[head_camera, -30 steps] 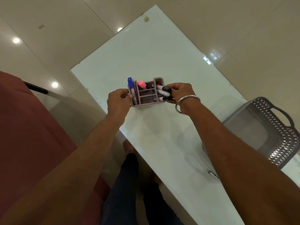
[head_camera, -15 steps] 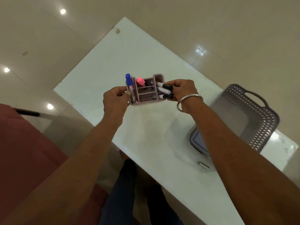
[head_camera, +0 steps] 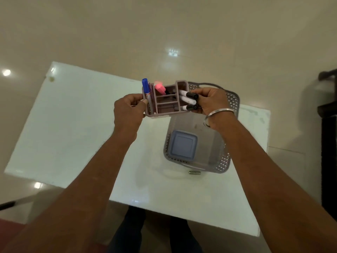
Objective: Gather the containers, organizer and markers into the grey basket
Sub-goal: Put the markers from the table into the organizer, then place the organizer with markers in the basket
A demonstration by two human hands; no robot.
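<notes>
Two hands, left hand (head_camera: 127,110) and right hand (head_camera: 212,102), fingers clamped on the organizer (head_camera: 165,106) ends, swung it across; basket (head_camera: 232,99) now under the right fingers, lowering likely next.

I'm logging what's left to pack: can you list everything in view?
organizer: one, mauve, held above the basket's far edge
blue marker: one, organizer's left slot
pink marker: one, organizer's back
white markers: three, organizer's right side
basket: one, grey, on table
container: one, blue lid, inside basket
metal piece: one, silvery, on table before basket
table: one, white
bangle: one, silver, right wrist
left hand: grips organizer's left end
right hand: grips organizer's right end
</notes>
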